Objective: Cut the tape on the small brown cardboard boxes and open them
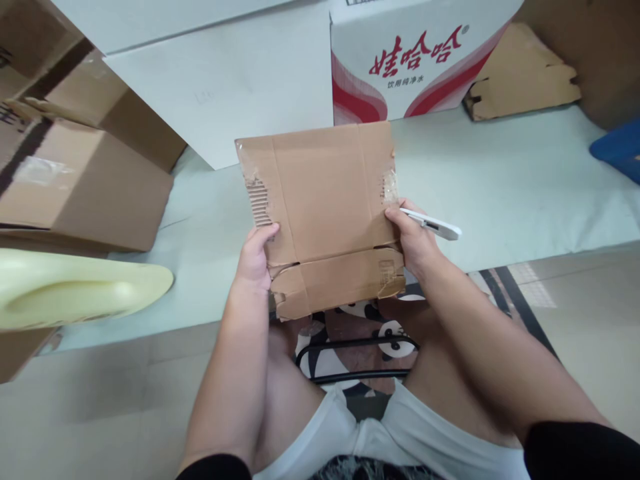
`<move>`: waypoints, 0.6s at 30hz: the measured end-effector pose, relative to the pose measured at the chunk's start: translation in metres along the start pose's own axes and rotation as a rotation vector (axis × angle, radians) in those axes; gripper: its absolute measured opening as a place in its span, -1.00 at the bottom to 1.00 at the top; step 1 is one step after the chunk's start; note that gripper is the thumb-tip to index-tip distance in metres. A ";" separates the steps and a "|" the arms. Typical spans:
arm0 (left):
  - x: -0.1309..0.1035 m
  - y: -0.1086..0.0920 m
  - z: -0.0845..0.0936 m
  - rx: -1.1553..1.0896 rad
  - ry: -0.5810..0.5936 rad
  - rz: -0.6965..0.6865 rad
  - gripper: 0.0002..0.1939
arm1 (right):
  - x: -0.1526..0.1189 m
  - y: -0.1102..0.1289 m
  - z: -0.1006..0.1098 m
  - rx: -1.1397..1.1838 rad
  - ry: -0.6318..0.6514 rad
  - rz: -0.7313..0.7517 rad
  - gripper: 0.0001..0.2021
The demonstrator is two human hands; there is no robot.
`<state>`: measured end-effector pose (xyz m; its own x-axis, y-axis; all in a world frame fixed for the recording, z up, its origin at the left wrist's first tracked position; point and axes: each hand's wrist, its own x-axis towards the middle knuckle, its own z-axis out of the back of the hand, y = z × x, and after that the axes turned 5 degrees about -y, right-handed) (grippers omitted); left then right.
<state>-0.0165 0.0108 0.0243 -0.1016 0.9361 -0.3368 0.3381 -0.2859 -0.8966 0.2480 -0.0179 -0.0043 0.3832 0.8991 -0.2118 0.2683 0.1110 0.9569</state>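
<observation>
A flat piece of brown cardboard [325,193] hangs over the near edge of the pale green surface, with creases, torn sides and bits of clear tape. My left hand [256,259] grips its left edge, thumb on top and the other fingers behind. At the right edge my right hand [416,239] holds the cardboard, its thumb also on top. A white utility-knife-like tool [435,225] sticks out to the right from that same hand; the cardboard does not cover it.
Brown boxes [85,180] are stacked at the left, beside a pale yellow plastic object [75,287]. White boxes [250,80] stand behind the cardboard. Another cardboard piece [525,77] and a blue object [620,150] lie on the green-covered surface [500,180] at right.
</observation>
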 end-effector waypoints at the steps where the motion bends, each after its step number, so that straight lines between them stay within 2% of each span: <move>1: 0.000 0.000 0.000 -0.002 0.000 0.003 -0.63 | 0.000 0.000 0.000 -0.001 0.002 0.002 -0.63; 18: 0.002 0.002 0.002 0.025 0.020 0.001 -0.63 | 0.001 -0.002 0.001 -0.027 0.014 0.001 -0.63</move>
<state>-0.0179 0.0121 0.0215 -0.0822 0.9398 -0.3318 0.3150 -0.2913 -0.9033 0.2491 -0.0177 -0.0068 0.3710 0.9050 -0.2079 0.2442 0.1209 0.9622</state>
